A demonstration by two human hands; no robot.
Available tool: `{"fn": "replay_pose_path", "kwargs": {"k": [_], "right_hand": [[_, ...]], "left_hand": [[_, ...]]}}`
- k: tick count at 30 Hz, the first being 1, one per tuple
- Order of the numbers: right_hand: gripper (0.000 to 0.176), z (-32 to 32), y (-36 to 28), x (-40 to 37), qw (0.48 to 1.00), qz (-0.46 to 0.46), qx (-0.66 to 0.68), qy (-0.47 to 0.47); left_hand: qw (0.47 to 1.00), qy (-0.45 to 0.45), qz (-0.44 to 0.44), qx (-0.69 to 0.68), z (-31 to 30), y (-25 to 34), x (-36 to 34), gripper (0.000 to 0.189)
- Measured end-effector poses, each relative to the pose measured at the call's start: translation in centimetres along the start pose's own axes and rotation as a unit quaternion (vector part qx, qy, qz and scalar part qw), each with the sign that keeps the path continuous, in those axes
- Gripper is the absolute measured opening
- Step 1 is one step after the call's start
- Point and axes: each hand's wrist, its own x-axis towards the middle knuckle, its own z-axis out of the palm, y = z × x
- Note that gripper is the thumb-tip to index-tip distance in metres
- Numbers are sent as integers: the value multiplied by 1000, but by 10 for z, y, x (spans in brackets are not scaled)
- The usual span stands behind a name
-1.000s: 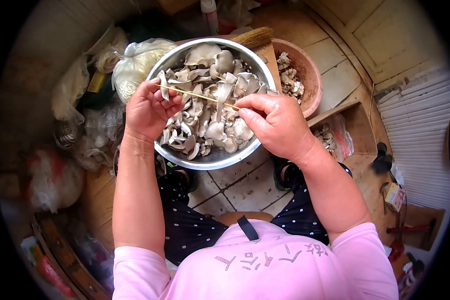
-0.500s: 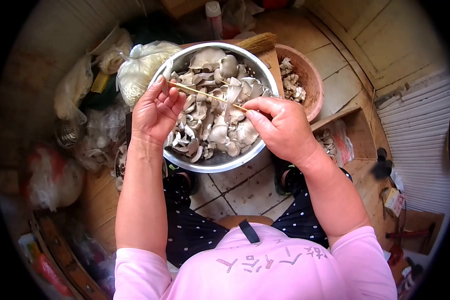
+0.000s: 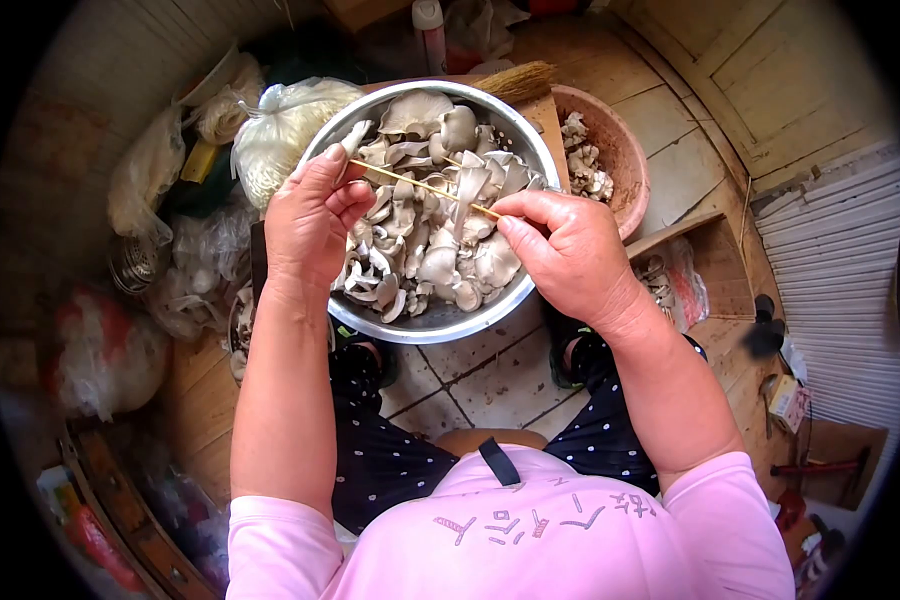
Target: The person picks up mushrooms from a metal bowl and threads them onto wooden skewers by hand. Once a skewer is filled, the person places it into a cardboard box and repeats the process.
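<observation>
Left hand [image 3: 315, 215]: raised at the left edge of the basin [image 3: 440, 322], forearm nearly upright in view, palm turned inward, thumb and forefinger pinching a pale mushroom piece [image 3: 355, 137], the remaining fingers loosely curled. Right hand [image 3: 575, 250]: reaching in across the basin's right edge, forearm slanting from the lower right, back of the hand uppermost, thumb and forefinger pinching the lower end of a thin stick [image 3: 410, 180]. Stick: one, yellowish, held above the basin, sloping down from the left fingertips to the right; whether its upper tip enters the pale piece, hidden by the thumb. Mushroom strip [image 3: 469, 188]: one, grey, hanging on the stick near the right fingertips. Basin: round, metal, filled with loose grey mushrooms [image 3: 435, 265], some bare wall along its near edge. Pink bowl [image 3: 630, 170]: beyond the basin's right edge, containing mushroom clumps [image 3: 585, 165]. Clear bag [image 3: 288, 130]: beside the basin's far left edge, pale contents.
</observation>
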Motion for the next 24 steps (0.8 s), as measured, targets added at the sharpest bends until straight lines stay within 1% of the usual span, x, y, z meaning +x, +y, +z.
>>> {"fn": "replay_pose_path", "kwargs": {"k": [1,5,7,8,9,11,13,15,16,19,22,23,24], "right_hand": [[15,0,0,0,1000,0,1,5],[15,1,-1,-1,1000,-9,-13,17],[15,3,-2,-1,1000,-6,-2,18],[14,4,-2,-1,1000,-4,10,20],[14,6,-2,-1,1000,-2,8,20],[17,8,-1,0,999,-10,15,45],[17,8,1,0,999,-11,17,48],[17,7,2,0,999,-12,4,39],[17,7,2,0,999,-11,4,39],[14,7,1,-1,999,-23,-12,42],[14,4,1,0,999,-26,-6,44],[15,2,1,0,999,-15,0,44],[15,1,1,0,999,-4,6,45]], "left_hand": [[999,-11,28,33,1,-1,0,19],[997,-2,41,65,10,-8,-8,20],[996,-12,4,86,21,-13,-17,20],[992,-12,-13,123,27,-18,-21,21],[991,-33,-33,123,33,-22,-27,21],[992,-38,-42,113,43,-31,-36,23],[993,-28,-39,107,48,-36,-41,24],[990,-45,-44,122,48,-43,-41,19],[991,-35,-41,119,52,-43,-45,22],[993,-31,-43,107,54,-42,-45,22],[994,-46,-39,96,51,-41,-39,27],[993,-46,-40,96,50,-37,-38,27],[993,-32,-19,108,50,-29,-36,31]]}}
